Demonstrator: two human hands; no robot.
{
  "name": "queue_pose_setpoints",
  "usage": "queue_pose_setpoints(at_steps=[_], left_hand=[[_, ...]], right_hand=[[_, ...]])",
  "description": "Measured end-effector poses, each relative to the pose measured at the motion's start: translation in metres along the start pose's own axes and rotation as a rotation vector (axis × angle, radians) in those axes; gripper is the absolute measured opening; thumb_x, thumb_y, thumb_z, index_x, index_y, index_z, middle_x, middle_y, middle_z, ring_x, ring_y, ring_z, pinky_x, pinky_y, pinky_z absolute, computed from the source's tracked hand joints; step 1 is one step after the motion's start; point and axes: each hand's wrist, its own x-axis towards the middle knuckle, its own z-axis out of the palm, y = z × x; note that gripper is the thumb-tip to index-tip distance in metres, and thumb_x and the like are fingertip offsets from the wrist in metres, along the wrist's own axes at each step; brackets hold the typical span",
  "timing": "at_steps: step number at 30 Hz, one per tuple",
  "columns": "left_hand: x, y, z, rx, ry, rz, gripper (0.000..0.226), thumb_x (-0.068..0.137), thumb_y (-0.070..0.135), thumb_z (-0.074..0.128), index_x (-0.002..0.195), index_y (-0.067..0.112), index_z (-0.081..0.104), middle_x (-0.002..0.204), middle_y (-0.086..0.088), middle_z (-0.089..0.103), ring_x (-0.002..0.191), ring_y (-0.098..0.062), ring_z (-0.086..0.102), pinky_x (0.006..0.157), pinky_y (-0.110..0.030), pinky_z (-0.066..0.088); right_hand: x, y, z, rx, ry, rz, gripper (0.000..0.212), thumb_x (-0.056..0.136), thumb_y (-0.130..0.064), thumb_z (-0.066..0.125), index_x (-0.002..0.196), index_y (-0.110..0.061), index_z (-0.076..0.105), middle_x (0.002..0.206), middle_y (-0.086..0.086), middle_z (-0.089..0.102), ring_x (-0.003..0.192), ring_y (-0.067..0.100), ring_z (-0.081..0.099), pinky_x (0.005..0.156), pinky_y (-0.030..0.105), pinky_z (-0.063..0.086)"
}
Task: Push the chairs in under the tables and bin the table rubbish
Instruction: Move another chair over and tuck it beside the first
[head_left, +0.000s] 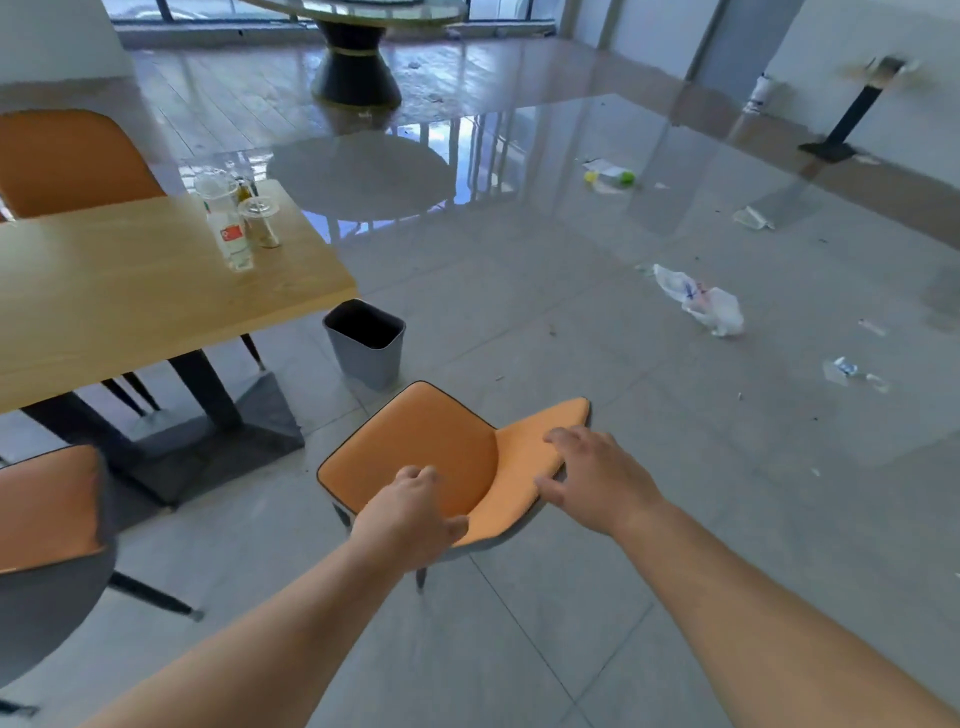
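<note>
An orange chair (426, 441) stands on the floor tiles, away from the wooden table (130, 301). My left hand (410, 512) grips the near left edge of its backrest. My right hand (597, 480) rests on the right part of the backrest, fingers spread over the top. On the table's far right corner stand plastic cups (260, 221) and a clear bottle (231, 239) lying beside them. A grey bin (366, 345) sits on the floor just past the table's corner, in front of the chair.
Another orange chair (47, 509) is at the lower left by the table, and a third (67, 161) at the far side. Plastic bags (701, 301) and wrappers (852, 371) litter the floor on the right. A round table's base (358, 67) stands at the back.
</note>
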Motion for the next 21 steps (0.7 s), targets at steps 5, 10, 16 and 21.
queue_pose_setpoints(at_steps=[5,10,16,21], left_hand=[[0.038,0.051,0.028,-0.059,-0.037,-0.04,0.065,0.087,0.057,0.066,0.142,0.028,0.046,0.142,0.004,0.047,0.108,-0.021,0.06,0.084,-0.038,0.06],[0.076,0.076,0.047,-0.106,-0.087,-0.025,0.066,0.091,0.056,0.064,0.148,0.028,0.045,0.145,0.001,0.048,0.112,-0.021,0.059,0.081,-0.032,0.053],[0.102,0.099,0.066,-0.092,-0.104,-0.101,0.067,0.091,0.059,0.061,0.147,0.028,0.046,0.145,0.001,0.049,0.117,-0.023,0.059,0.086,-0.034,0.052],[0.117,0.109,0.087,-0.045,-0.196,-0.247,0.07,0.08,0.074,0.061,0.136,0.033,0.051,0.116,0.005,0.062,0.096,-0.018,0.062,0.084,-0.038,0.058]], right_hand=[[0.031,0.065,-0.008,-0.027,-0.038,0.038,0.057,0.096,-0.043,0.056,0.149,-0.024,0.044,0.145,0.001,0.052,0.131,0.029,0.043,0.1,0.044,0.046],[0.057,0.082,-0.005,-0.054,-0.089,-0.004,0.057,0.097,-0.037,0.056,0.151,-0.024,0.042,0.148,0.0,0.051,0.132,0.028,0.042,0.101,0.044,0.045],[0.105,0.099,-0.002,-0.091,-0.159,-0.143,0.058,0.094,-0.033,0.057,0.15,-0.024,0.044,0.148,0.003,0.051,0.132,0.03,0.044,0.105,0.047,0.044],[0.142,0.119,0.019,-0.174,-0.325,-0.334,0.065,0.086,-0.049,0.055,0.148,-0.03,0.045,0.147,-0.001,0.052,0.135,0.028,0.039,0.105,0.052,0.044]])
